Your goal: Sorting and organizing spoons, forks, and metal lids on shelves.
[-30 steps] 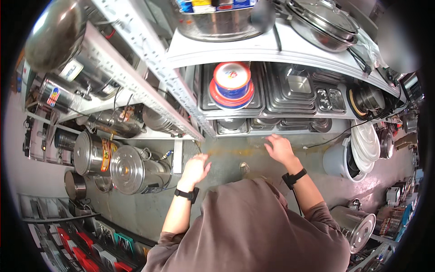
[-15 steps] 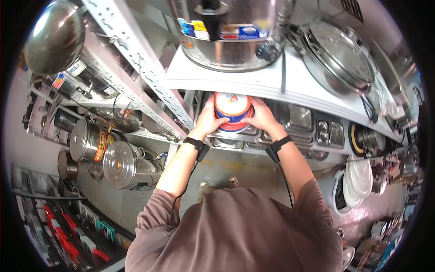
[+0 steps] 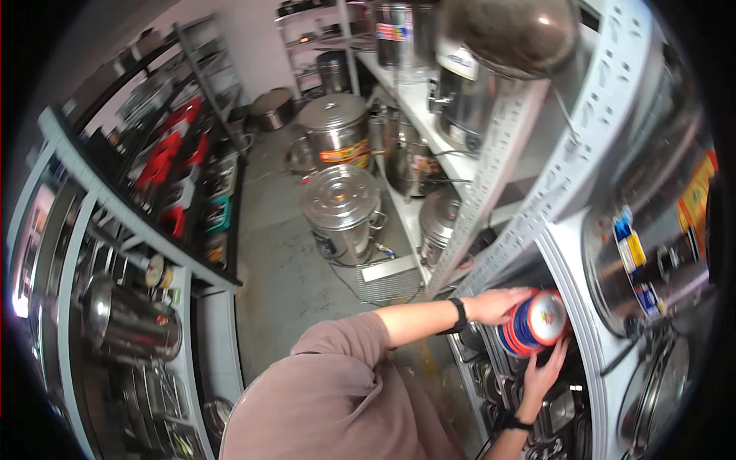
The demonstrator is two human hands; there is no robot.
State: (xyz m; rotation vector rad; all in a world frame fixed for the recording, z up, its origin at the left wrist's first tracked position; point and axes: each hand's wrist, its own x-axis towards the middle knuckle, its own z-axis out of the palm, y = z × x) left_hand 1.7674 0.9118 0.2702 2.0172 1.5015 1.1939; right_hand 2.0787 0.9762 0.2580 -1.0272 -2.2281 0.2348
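Stack [image 3: 547,317], round, blue-and-red: between left hand [image 3: 498,306] and right hand [image 3: 543,374], axis crosswise to them, both touching; fingers part-curled, holding opposite sides; whether lifted, unclear.

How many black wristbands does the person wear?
2. One black wristband sits just behind the left hand; the other black wristband, lower in the picture, sits just behind the right hand. The right forearm leaves the picture, so any farther up would be unseen.
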